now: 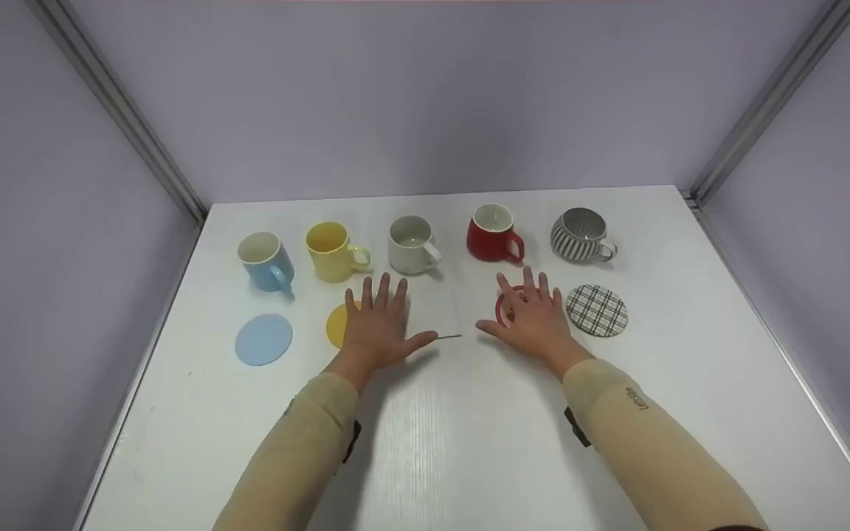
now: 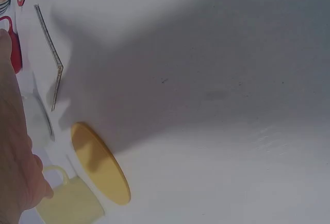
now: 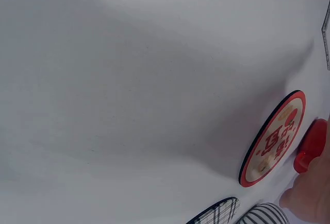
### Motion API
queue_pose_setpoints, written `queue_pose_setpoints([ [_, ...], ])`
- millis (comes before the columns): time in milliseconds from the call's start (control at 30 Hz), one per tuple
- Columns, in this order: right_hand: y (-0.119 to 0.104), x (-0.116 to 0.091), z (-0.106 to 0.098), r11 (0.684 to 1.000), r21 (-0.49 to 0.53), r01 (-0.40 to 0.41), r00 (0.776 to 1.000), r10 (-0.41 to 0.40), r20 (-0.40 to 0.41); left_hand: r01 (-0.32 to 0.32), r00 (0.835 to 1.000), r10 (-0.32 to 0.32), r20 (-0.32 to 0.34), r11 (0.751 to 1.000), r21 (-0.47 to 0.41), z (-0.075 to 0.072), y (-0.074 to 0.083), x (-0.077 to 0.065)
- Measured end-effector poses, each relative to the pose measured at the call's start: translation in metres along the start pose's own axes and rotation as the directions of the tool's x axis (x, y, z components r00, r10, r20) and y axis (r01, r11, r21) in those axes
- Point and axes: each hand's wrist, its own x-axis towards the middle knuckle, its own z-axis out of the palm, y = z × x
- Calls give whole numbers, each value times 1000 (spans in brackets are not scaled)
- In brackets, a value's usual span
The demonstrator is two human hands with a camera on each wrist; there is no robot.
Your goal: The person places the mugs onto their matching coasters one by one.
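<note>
My left hand (image 1: 378, 330), fingers spread straight, is held over the table, partly covering a round yellow coaster (image 1: 336, 327). Beside its thumb lies a white, angular coaster (image 1: 436, 313), whose thin dark edge shows in the left wrist view. My right hand (image 1: 537, 322) also has its fingers spread; it overlaps a red-rimmed round coaster (image 3: 273, 139) printed with red figures. Neither hand holds anything. Beyond the fingertips stand a yellow mug (image 1: 330, 262), a white mug (image 1: 409, 254) and a red mug (image 1: 488, 240), all upright with handles toward the right.
On the left, a light blue mug (image 1: 264, 262) stands behind a round blue coaster (image 1: 263, 340). To the right, a grey striped mug (image 1: 575, 240) stands behind a black-and-white checked coaster (image 1: 597, 311). Pale panels (image 1: 432, 96) enclose the white table (image 1: 425, 457) at the back and sides.
</note>
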Motion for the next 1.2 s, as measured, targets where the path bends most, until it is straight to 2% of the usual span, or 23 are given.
queue_pose_setpoints([
  [200, 4, -1, -3, 1000, -3, -17, 1000, 17, 17, -12, 1000, 12, -18, 1000, -4, 1, 3, 0],
  [567, 16, -5, -7, 999, 1, -33, 999, 33, -2, -42, 999, 43, -26, 997, 59, 1, 16, 3],
  [933, 35, -10, -12, 998, -15, -60, 998, 60, -15, -87, 996, 87, -22, 996, 11, 7, 34, 10],
  [1200, 51, -12, -17, 995, -46, -85, 996, 85, -10, -121, 992, 120, -50, 993, -10, 9, 51, 17],
])
